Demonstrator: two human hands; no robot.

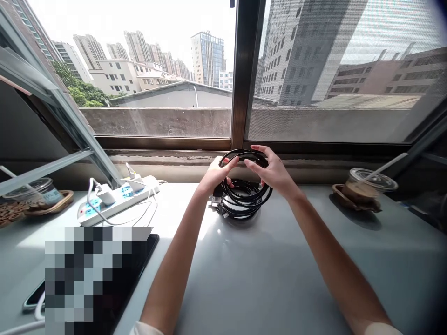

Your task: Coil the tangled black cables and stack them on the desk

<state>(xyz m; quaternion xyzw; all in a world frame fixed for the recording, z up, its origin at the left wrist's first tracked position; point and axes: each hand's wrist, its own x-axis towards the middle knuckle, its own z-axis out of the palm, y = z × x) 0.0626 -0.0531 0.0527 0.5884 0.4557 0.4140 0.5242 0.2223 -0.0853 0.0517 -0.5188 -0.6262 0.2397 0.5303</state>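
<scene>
A coil of black cable rests on the pale grey table near the window. My left hand grips the coil's upper left loop, fingers wrapped round it. My right hand pinches the raised top loop from the right, thumb and fingers closed on the cable. Both arms reach forward over the table. The lower loops lie on the tabletop, with connector ends showing at the coil's left side.
A white power strip with plugged-in white cables lies at left. A dark tablet and a phone sit at the front left. Lidded plastic cups stand at far left and at right with a straw. The window frame rises behind.
</scene>
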